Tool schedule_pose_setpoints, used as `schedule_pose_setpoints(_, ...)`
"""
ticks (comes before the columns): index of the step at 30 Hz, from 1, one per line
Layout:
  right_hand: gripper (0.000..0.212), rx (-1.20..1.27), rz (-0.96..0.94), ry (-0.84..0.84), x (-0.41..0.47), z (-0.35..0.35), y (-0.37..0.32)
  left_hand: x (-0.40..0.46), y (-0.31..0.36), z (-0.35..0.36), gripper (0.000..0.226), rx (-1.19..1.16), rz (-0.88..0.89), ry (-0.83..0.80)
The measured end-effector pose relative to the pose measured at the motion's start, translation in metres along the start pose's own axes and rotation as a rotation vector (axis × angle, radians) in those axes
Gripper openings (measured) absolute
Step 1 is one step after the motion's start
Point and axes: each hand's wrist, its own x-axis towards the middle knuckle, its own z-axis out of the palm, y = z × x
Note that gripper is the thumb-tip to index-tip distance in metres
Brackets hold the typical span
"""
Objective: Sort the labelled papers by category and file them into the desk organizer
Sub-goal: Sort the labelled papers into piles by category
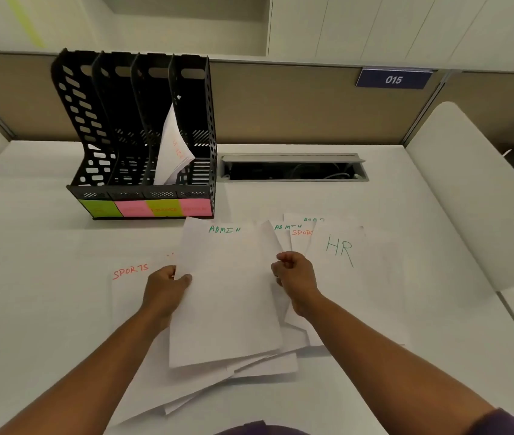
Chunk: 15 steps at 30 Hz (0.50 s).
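A white sheet marked ADMIN (227, 293) is lifted slightly over a loose pile of papers. My left hand (164, 287) pinches its left edge, thumb on top. My right hand (294, 274) is curled at the sheet's right edge; whether it holds that edge I cannot tell. Other sheets lie fanned on the desk: SPORTS (130, 296) at left, HR (343, 265) at right, more ADMIN and SPORTS sheets (293, 233) behind. The black desk organizer (142, 196) stands at back left with four slots and green and pink labels. Curled papers (172, 152) sit in its third slot.
An open cable tray (293, 171) is recessed in the white desk behind the papers. A beige partition with a blue 015 sign (393, 79) runs along the back. A white divider panel (475, 196) stands at right.
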Motion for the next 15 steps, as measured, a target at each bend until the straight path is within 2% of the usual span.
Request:
schedule_pose_setpoints(4, 0.046, -0.254, -0.097, 0.142, 0.005, -0.010, 0.002, 0.015, 0.003, -0.016, 0.012, 0.020, 0.003, 0.000)
schedule_pose_setpoints(8, 0.062, -0.419, -0.074, 0.099, 0.014, -0.015, 0.002, 0.030, 0.000, -0.038, 0.013, -0.235, -0.138, -0.056)
schedule_pose_setpoints(12, 0.064, -0.483, -0.039, 0.031, 0.019, -0.016, 0.004, 0.034, -0.007, -0.051, 0.017, -0.446, -0.230, -0.195)
schedule_pose_setpoints(15, 0.042, -0.513, -0.034, 0.048, 0.022, -0.017, 0.007, 0.028, -0.011, -0.043, 0.016, -0.475, -0.244, -0.257)
